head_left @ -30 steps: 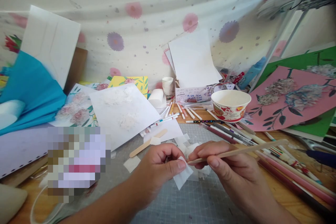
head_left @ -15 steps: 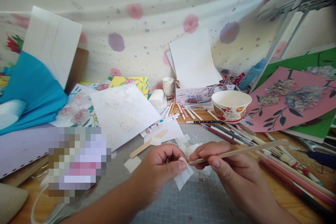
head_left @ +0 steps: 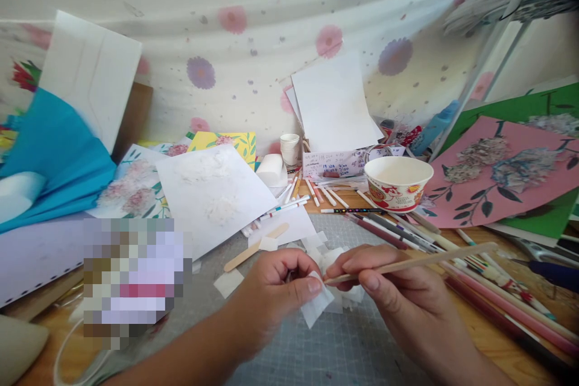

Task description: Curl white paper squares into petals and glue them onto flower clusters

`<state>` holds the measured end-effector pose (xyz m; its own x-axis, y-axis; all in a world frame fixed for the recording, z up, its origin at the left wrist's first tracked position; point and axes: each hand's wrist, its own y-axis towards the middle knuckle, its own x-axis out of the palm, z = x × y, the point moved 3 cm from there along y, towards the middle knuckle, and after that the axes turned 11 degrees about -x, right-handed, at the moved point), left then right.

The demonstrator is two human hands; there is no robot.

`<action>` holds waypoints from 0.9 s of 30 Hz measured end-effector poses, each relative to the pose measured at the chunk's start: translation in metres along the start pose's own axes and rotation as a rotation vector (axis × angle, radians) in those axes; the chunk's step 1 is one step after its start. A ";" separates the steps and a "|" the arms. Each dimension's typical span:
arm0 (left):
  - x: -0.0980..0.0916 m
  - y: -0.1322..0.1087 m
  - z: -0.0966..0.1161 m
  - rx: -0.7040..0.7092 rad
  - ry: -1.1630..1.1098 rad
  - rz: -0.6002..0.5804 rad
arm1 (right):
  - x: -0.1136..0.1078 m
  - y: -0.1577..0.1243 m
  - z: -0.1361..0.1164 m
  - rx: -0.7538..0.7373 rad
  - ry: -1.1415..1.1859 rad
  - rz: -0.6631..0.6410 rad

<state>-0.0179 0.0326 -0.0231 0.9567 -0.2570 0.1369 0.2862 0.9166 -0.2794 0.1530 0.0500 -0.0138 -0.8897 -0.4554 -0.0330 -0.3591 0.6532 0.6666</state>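
Observation:
Between thumb and fingers, my left hand point(head_left: 284, 283) pinches a small white paper square point(head_left: 319, 307). My right hand point(head_left: 389, 283) grips a thin wooden stick point(head_left: 429, 259) that slants up to the right; its lower tip meets the paper at my left fingertips. Behind and beneath my hands, several white paper pieces point(head_left: 332, 259) lie in a loose pile on the grey gridded mat point(head_left: 339, 350). A flat wooden craft stick point(head_left: 244, 255) rests left of the pile, near a loose paper square point(head_left: 228, 282).
A paper bowl point(head_left: 398, 184) stands behind my right hand. Pens and brushes point(head_left: 384, 229) spread along the right side. A white sheet with pale paper tufts point(head_left: 217, 193) lies at the left. Small stacked cups point(head_left: 290, 148) and a pink flower picture point(head_left: 502, 175) are farther back.

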 end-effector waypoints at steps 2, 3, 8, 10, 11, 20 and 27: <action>0.000 0.000 0.000 0.000 0.009 -0.001 | 0.000 0.000 -0.001 -0.003 -0.015 -0.002; 0.000 -0.001 0.000 0.001 0.011 -0.001 | 0.000 0.000 -0.001 -0.003 -0.017 -0.003; 0.000 0.000 0.000 -0.012 0.005 -0.001 | -0.001 0.000 -0.002 -0.007 0.008 -0.003; 0.000 0.000 0.000 -0.007 0.006 -0.001 | -0.001 0.000 -0.003 -0.008 -0.008 -0.004; 0.000 0.000 0.000 -0.004 0.005 0.000 | -0.001 0.000 -0.003 -0.008 -0.021 -0.009; 0.001 0.000 0.001 -0.022 0.019 0.007 | 0.000 0.002 -0.004 0.002 -0.030 0.011; 0.000 -0.001 0.008 0.048 0.186 0.177 | -0.002 0.003 -0.003 -0.031 -0.067 0.055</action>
<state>-0.0181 0.0344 -0.0154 0.9863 -0.1391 -0.0890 0.1146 0.9646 -0.2375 0.1550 0.0509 -0.0094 -0.9250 -0.3773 -0.0447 -0.3013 0.6567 0.6914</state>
